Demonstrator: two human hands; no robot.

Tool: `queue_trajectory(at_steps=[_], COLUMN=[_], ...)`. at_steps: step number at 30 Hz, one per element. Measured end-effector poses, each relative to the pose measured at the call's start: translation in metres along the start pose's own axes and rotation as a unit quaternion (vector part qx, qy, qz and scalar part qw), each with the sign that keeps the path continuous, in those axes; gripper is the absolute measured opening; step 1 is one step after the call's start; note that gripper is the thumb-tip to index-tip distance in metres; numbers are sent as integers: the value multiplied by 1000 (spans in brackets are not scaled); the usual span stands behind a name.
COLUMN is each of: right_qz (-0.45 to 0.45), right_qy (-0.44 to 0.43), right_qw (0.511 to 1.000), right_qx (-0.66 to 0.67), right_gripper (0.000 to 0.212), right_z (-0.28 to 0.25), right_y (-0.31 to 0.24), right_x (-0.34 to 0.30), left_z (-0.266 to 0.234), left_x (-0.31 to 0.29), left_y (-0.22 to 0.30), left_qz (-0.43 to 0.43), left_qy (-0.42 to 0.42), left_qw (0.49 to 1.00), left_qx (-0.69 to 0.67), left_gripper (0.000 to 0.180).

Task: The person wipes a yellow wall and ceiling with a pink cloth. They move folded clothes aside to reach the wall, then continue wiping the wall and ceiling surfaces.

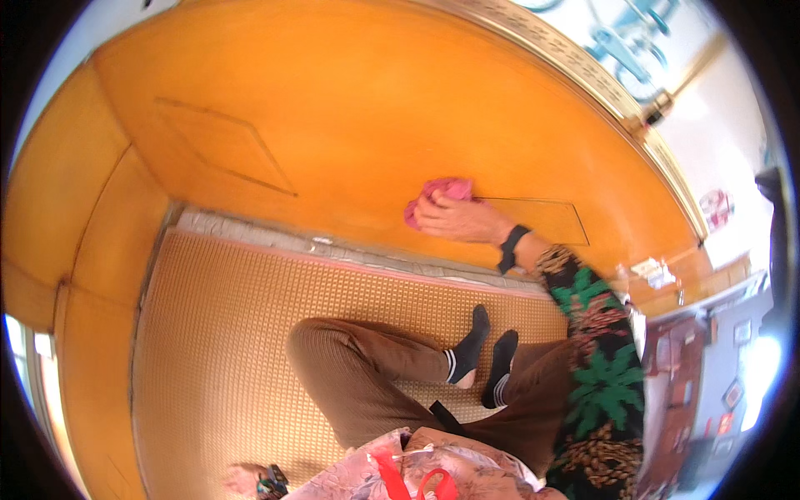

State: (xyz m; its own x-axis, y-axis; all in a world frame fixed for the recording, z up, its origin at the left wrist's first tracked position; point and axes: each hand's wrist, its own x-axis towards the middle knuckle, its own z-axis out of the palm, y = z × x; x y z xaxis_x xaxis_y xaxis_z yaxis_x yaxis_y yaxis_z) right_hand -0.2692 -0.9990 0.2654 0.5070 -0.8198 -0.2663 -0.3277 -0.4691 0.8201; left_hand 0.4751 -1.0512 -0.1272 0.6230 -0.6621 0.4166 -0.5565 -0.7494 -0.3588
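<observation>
With my right hand (457, 220) I press a crumpled pink cloth (452, 187) against the glossy orange-brown wooden panel (333, 108), its fingers bent over the cloth. A dark band circles that wrist, and the sleeve is black with green and tan leaves. Beside the hand, a thin dark rectangular outline marks the panel. Down at the lower left, my left hand (243, 480) rests on the woven tan mat (225, 350), looking flat and holding nothing. It wears a dark wristwatch (272, 482).
My bent legs in brown trousers (375, 375) and dark socks (472, 343) lie on the mat. A patterned gold trim (575, 67) borders the panel's upper edge. More wooden panelling (67, 175) stands at the left. Furniture (675, 358) shows in the room at the right.
</observation>
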Motion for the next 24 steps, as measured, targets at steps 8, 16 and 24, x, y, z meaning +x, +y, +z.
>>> queue_trajectory(at_steps=[8, 16, 24], right_qz=[120, 24, -51], right_qy=[19, 19, -71], right_qw=[987, 993, 984], right_qx=[109, 113, 156], right_gripper=[27, 32, 37], right_z=[33, 43, 47], right_y=[-40, -45, -65], right_x=[147, 138, 93], left_z=[12, 12, 8], left_x=[-5, -10, -12], left_y=[-20, -20, -26], left_qz=[-4, -90, -50], left_qy=[-44, -73, -76], left_qw=[998, 978, 982], left_qx=[38, -174, -165], left_gripper=[67, 69, 67])
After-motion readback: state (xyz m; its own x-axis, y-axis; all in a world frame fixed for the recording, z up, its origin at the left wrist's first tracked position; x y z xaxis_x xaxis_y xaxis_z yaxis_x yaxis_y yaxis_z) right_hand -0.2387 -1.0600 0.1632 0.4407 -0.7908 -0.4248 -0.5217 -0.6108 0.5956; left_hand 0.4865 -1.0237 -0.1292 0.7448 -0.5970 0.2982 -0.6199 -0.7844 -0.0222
